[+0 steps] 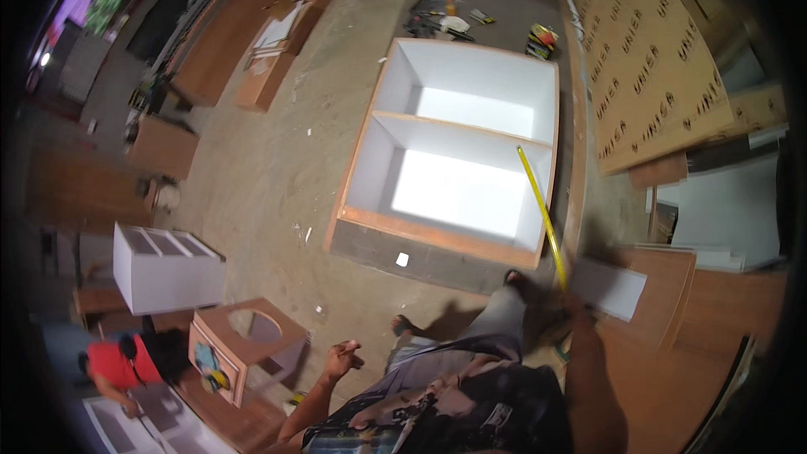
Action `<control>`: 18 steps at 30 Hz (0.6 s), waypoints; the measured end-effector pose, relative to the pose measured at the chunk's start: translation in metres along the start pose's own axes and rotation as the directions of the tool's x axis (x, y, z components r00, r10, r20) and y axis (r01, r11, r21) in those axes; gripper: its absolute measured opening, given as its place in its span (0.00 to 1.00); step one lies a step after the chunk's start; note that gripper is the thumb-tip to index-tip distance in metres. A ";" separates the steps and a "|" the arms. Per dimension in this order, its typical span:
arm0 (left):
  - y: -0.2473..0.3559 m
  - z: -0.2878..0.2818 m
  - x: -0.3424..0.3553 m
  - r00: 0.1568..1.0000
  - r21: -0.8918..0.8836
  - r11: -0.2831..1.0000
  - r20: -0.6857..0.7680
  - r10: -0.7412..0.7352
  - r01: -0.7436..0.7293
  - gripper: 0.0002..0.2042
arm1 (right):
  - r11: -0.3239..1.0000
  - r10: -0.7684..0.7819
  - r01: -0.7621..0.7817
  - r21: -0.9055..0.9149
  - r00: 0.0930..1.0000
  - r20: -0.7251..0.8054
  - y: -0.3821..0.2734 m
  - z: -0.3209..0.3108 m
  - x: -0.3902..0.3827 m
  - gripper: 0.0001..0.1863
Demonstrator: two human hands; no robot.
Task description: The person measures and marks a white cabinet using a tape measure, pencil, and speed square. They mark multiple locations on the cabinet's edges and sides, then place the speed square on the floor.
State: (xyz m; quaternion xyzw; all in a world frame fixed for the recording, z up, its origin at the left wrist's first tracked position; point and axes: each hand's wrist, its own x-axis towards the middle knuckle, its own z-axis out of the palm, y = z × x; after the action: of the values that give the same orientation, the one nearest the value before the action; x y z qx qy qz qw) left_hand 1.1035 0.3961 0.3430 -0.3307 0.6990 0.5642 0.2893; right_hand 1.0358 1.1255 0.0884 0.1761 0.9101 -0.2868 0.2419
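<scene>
A yellow tape measure (541,208) runs out from my right hand (577,309), which is closed around its near end and dim in shadow. The blade reaches over the right side of a white-lined wooden cabinet (450,245), its tip at the divider (462,128) between the two compartments. The cabinet lies with its open face up on a dark board (370,254). My left hand (343,359) is held out beside my body, away from the cabinet. Its fingers are partly bent and apart, with nothing seen in them.
Tools (441,21) lie beyond the cabinet. A printed brown board (647,59) leans at right, above stacked panels (714,311). At left stand a white cabinet (168,273) and a wooden box with a round hole (239,345). A person in red (118,366) works at lower left.
</scene>
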 end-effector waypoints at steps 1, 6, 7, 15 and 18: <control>-0.007 0.006 0.040 0.986 -0.021 0.997 0.146 0.079 -0.077 0.24 | 0.842 -0.224 0.166 -0.513 0.973 -0.053 0.051 -0.025 -0.017 0.11; -0.108 -0.181 0.155 0.989 0.042 0.992 -0.088 0.121 -0.118 0.22 | 0.962 -0.228 0.213 -0.171 0.971 -0.072 -0.141 0.148 -0.065 0.11; -0.123 -0.221 0.164 0.930 -0.034 0.999 -0.365 -0.036 0.025 0.22 | 0.930 -0.344 0.341 -0.140 0.939 0.001 -0.191 0.186 -0.076 0.11; -0.052 -0.304 0.160 0.891 0.244 0.859 0.052 0.451 -0.450 0.25 | 0.887 -0.460 0.456 0.074 0.885 0.067 -0.325 0.351 -0.125 0.12; -0.099 -0.376 0.171 0.967 0.280 0.930 -0.021 0.254 -0.238 0.26 | 0.907 -0.271 0.185 0.378 0.944 0.188 -0.393 0.373 -0.095 0.11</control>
State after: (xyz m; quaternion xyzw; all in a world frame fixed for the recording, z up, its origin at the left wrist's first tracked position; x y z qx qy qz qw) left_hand 1.0646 -0.0096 0.2246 -0.2131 0.8144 0.4837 0.2395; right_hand 1.0593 0.5776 0.0436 0.0734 0.8221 -0.4919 0.2770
